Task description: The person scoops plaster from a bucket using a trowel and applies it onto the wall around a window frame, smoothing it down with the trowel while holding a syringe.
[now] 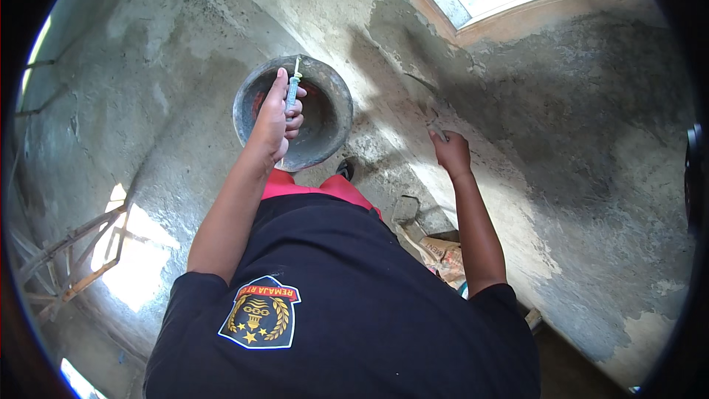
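My left hand (277, 118) is closed around a pale green grip (294, 90) with a thin wire end. It hangs over a round grey bucket (336, 114) smeared with mortar, red showing inside. My right hand (452, 154) grips a small trowel (434, 120) whose blade rests against the grey plastered wall (561, 125) to the right. A darker, wet patch of plaster spreads above and to the right of the trowel. My black shirt fills the lower middle.
A window with a pale frame (517, 11) sits at the top of the wall. Wooden poles (74, 251) lean at the lower left beside a sunlit patch of floor. A crumpled paper sack (443, 255), a block (405, 208) and my dark shoe (345, 170) lie below.
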Tool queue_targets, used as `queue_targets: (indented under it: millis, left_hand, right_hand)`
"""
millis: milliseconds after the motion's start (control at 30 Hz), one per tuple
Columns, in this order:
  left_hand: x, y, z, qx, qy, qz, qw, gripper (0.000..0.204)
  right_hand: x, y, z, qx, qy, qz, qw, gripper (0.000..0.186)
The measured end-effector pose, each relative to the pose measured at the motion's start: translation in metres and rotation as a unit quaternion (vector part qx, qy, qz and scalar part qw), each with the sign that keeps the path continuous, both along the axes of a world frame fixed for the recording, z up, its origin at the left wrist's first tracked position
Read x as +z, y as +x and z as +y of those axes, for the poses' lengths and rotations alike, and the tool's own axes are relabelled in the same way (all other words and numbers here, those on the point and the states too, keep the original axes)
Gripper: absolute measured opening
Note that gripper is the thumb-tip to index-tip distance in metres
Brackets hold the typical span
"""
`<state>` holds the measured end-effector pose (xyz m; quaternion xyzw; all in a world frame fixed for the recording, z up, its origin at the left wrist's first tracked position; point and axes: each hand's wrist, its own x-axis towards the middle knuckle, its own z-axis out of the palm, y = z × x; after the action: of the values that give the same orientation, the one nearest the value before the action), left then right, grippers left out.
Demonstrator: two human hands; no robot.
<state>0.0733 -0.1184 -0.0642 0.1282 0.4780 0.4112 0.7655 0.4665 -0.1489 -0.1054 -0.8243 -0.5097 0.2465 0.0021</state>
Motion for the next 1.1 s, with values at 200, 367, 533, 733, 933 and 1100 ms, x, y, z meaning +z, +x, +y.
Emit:
queue_targets:
  millis: [200,367,533,733,933,1100]
  left_hand:
    - [0.004,-0.001,0.015,-0.015,-0.001,-0.002,1.0,0.067]
    - [0.021,-0.002,0.031,-0.063,0.012,-0.016,0.998,0.071]
    - [0.036,-0.008,0.042,-0.105,0.035,-0.031,0.993,0.072]
    - [0.041,-0.01,0.05,-0.157,0.051,-0.039,0.985,0.069]
    - [0.035,-0.013,0.048,-0.208,0.067,-0.057,0.974,0.068]
    - [0.035,-0.028,0.048,-0.239,0.062,-0.047,0.968,0.07]
  right_hand:
    - [0.053,-0.073,-0.032,0.104,0.132,0.06,0.984,0.039]
    - [0.062,-0.145,-0.004,0.261,0.105,-0.025,0.959,0.025]
    - [0.025,-0.192,0.039,0.439,0.094,-0.18,0.876,0.012]
    - [0.008,-0.245,0.034,0.448,0.03,-0.236,0.862,0.015]
    - [-0.012,-0.27,0.025,0.476,0.124,-0.133,0.86,0.01]
    - [0.008,-0.282,0.021,0.431,0.141,-0.053,0.89,0.005]
